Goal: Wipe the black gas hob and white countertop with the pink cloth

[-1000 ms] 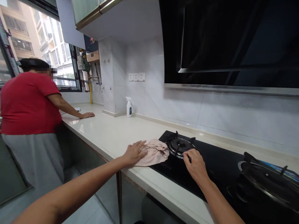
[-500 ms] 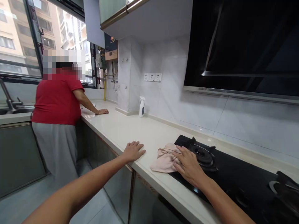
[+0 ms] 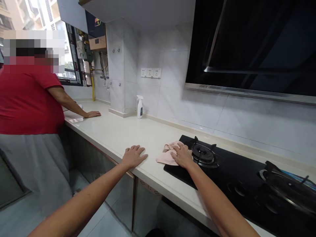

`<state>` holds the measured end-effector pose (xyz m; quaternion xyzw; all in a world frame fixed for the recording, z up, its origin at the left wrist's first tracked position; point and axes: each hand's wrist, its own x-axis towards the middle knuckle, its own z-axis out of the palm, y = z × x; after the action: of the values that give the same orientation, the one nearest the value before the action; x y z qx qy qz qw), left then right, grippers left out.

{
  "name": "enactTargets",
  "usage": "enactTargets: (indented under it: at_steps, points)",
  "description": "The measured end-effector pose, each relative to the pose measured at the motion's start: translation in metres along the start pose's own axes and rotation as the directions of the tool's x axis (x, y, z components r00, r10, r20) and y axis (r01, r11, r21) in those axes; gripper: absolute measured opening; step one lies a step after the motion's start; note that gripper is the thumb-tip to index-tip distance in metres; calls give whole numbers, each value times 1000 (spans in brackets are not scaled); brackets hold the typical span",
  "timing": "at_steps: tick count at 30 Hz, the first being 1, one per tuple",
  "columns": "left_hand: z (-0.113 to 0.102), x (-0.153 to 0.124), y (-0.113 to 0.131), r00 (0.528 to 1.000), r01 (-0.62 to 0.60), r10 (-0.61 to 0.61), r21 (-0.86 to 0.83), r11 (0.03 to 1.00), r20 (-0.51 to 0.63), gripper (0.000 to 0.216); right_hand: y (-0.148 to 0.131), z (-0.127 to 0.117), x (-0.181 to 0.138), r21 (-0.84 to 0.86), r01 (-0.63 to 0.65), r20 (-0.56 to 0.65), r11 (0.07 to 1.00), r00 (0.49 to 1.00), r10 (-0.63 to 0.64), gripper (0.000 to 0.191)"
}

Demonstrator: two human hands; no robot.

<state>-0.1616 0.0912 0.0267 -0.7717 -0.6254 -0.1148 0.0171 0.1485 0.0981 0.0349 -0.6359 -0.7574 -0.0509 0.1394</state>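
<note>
My left hand (image 3: pixel 134 156) rests palm down with fingers spread on the pale countertop (image 3: pixel 118 131), close to its front edge. A crumpled light pink cloth (image 3: pixel 168 156) lies partly on the counter and partly over the left edge of the black gas stove (image 3: pixel 227 177). My right hand (image 3: pixel 183 155) presses on this cloth, its fingers bent over the folds. Just right of that hand stands the left burner (image 3: pixel 203 154).
A white spray bottle (image 3: pixel 140 107) stands by the wall. At the left a person in a red shirt (image 3: pixel 29 98) leans a hand (image 3: pixel 93 114) on the counter. The dark range hood (image 3: pixel 254 49) hangs above the stove, which has a second burner (image 3: pixel 288 186).
My right hand and the cloth have shifted back from the stove's front left corner, which now shows. My left hand stays on the counter. The view has turned slightly right.
</note>
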Motion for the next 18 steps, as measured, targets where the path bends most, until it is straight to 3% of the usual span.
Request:
enactTargets:
  at_steps: [8,13,18]
  points:
    - [-3,2,0,999,31,-31,-5,1000,9,64,-6,-14,-70,20,86,-19,996,996,-85,48]
    - [-4,5,1,998,30,-31,11,999,58,70,21,-30,-135,29,116,-53,993,992,-115,42]
    - [-8,6,1,998,23,-24,13,1000,57,69,62,-48,-215,-16,45,-133,999,990,-46,36]
